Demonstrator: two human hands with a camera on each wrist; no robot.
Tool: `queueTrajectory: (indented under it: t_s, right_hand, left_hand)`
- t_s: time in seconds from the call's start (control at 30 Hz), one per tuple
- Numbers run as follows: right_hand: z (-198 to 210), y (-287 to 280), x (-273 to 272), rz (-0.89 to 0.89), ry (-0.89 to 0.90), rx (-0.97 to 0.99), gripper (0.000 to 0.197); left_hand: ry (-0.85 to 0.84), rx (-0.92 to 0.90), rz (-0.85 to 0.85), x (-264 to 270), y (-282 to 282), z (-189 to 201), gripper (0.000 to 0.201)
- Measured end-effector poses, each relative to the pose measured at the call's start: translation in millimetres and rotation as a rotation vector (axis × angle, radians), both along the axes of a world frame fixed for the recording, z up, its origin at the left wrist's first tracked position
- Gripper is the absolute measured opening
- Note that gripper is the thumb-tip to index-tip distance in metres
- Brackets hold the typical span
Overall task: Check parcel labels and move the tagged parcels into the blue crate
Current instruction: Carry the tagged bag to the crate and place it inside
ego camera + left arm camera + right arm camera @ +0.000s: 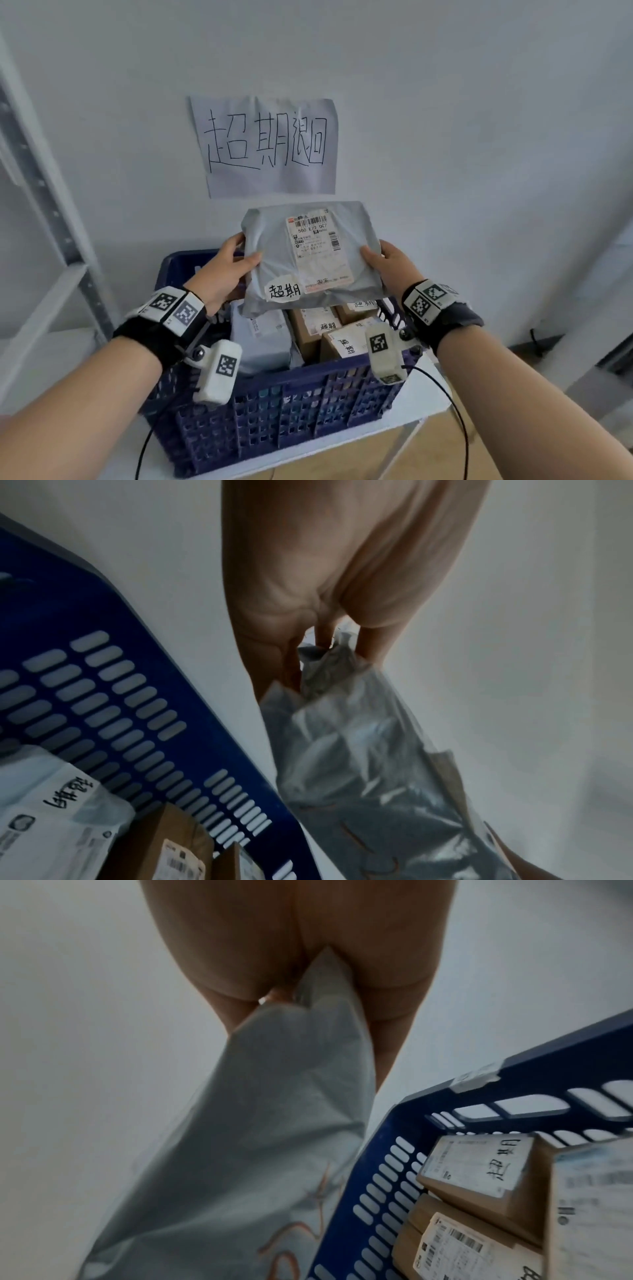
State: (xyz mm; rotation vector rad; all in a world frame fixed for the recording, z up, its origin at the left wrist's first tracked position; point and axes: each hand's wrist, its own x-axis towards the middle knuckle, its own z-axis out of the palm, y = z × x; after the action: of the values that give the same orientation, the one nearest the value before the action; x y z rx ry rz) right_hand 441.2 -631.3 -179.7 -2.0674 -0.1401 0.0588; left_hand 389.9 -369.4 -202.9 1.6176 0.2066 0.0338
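Observation:
A grey plastic mailer parcel (308, 253) with a shipping label and a white handwritten tag (283, 291) hangs above the blue crate (274, 411). My left hand (233, 263) grips its left edge, thumb on top. At the right edge my right hand (383, 260) grips it the same way. The left wrist view shows the left hand (308, 588) pinching the crumpled parcel (359, 750) beside the crate wall (120, 683). In the right wrist view the right hand (308, 947) pinches the parcel (257, 1137) next to the crate corner (411, 1123).
Inside the crate lie a grey mailer (260, 339) and several brown boxes (315, 329) with handwritten tags. A paper sign (267, 147) is taped to the wall behind. A metal shelf frame (44, 205) stands at the left. The crate sits on a white surface (424, 401).

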Motion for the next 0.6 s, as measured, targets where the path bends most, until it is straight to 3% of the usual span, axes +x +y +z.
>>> queueTrajectory:
  t_s: [0.3,0.5,0.6]
  right_hand:
    - [-19.6,36.8,71.1,0.344,0.114,-0.088,0.034]
    - [-34.5,52.1,97.6,0.493,0.127,-0.211,0.026]
    - [-37.8,58.3,103.7,0.565,0.089,-0.344,0.022]
  left_hand:
    - [0.158,-0.095,0.202,-15.6,19.7,-28.0,0.068]
    - [0.256,0.025,0.335,-7.1,42.6,-35.7,0.075]
    - [0.281,0.184,0.305,0.3,48.6,-36.6,0.065]
